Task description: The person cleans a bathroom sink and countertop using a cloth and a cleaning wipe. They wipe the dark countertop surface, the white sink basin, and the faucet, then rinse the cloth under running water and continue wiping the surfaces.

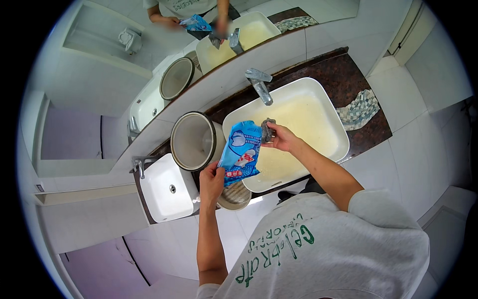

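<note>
A small white bin [167, 192] and a round pot [193, 141] stand at the left of the worktop [343, 82]. The left hand [211, 182] grips a blue packet [241, 152], tilted over the basin's [318, 94] edge. The right hand [281, 138] pinches a grey scouring pad [267, 130] at the packet's mouth; scrubbing looks not yet begun.

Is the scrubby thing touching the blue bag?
Touching. The head view shows the grey scrubber, held in the right hand, pressed against the top edge of the blue bag.
</note>
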Tool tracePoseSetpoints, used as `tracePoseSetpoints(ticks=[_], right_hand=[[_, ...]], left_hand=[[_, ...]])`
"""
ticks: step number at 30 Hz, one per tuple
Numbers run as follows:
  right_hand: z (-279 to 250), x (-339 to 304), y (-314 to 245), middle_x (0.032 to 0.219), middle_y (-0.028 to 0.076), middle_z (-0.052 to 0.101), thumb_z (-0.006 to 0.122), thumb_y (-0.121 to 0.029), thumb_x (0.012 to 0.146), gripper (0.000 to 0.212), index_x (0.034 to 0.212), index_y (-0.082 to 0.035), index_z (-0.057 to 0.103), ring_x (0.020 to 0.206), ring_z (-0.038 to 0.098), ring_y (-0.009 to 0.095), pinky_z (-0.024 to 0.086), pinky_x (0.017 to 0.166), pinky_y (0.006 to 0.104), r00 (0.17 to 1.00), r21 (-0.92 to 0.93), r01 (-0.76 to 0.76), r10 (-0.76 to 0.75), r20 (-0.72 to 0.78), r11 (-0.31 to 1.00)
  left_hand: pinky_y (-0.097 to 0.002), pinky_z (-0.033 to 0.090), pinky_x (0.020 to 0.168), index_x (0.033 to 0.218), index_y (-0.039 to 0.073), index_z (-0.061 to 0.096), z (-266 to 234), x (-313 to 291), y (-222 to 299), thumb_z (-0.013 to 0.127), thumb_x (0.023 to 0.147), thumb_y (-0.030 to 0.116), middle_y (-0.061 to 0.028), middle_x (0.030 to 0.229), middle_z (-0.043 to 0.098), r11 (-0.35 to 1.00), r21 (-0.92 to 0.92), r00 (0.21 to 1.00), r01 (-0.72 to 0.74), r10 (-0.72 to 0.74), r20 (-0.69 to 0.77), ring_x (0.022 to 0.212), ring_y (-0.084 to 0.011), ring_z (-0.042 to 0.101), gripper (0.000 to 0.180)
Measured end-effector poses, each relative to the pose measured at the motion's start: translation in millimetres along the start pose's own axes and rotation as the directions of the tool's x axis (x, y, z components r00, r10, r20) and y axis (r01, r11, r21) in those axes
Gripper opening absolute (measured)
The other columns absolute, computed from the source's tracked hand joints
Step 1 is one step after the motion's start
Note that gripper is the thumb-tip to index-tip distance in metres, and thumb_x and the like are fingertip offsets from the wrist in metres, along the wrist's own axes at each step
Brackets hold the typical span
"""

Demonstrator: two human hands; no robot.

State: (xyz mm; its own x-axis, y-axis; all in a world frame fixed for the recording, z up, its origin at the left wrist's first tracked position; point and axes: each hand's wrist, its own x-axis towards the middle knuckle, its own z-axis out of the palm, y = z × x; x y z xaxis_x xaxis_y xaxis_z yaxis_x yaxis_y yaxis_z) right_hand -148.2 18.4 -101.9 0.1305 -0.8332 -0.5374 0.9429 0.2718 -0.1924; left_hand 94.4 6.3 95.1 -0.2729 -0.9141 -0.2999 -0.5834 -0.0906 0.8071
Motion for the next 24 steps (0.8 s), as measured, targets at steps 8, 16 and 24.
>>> tracePoseSetpoints(ticks=[8,16,24], right_hand=[[23.7,-2.3,10.6,0.13,0.008,0.043,0.051,-0.038,0.095,0.035,0.123,-0.018,0.046,0.116,0.046,0.034,0.044,0.093,0.0632,0.994,0.046,-0.043,0.048,-0.099,0.998],[39.1,1.5,10.3,0.123,0.009,0.049,0.047,-0.039,0.097,0.032,0.12,-0.017,0.048,0.114,0.049,0.031,0.043,0.096,0.0577,0.994,0.048,-0.085,0.088,-0.061,0.995],[31.6,-5.4,-0.2,0.119,0.01,0.054,0.051,-0.029,0.095,0.027,0.118,-0.014,0.05,0.111,0.054,0.033,0.046,0.094,0.0578,0.998,0.163,0.048,-0.054,0.033,0.985]], left_hand=[[-0.0209,0.038,0.054,0.099,-0.007,0.065,-6.4,2.8,15.3,0.05,0.084,0.004,0.0017,0.069,0.058,0.997,0.062,0.999,-0.045,0.045,0.0,0.061,-0.003,0.046,0.024],[-0.0217,0.036,0.052,0.095,-0.007,0.065,-4.4,13.8,-3.6,0.052,0.085,0.007,0.0035,0.065,0.054,0.996,0.038,0.995,-0.079,0.081,-0.052,0.059,-0.0031,0.044,0.021],[-0.0228,0.046,0.065,0.106,-0.004,0.062,-20.6,12.1,-63.9,0.048,0.089,0.005,-0.0022,0.086,0.063,0.959,-0.28,0.997,-0.049,0.029,-0.074,0.073,-0.0075,0.056,0.023]])
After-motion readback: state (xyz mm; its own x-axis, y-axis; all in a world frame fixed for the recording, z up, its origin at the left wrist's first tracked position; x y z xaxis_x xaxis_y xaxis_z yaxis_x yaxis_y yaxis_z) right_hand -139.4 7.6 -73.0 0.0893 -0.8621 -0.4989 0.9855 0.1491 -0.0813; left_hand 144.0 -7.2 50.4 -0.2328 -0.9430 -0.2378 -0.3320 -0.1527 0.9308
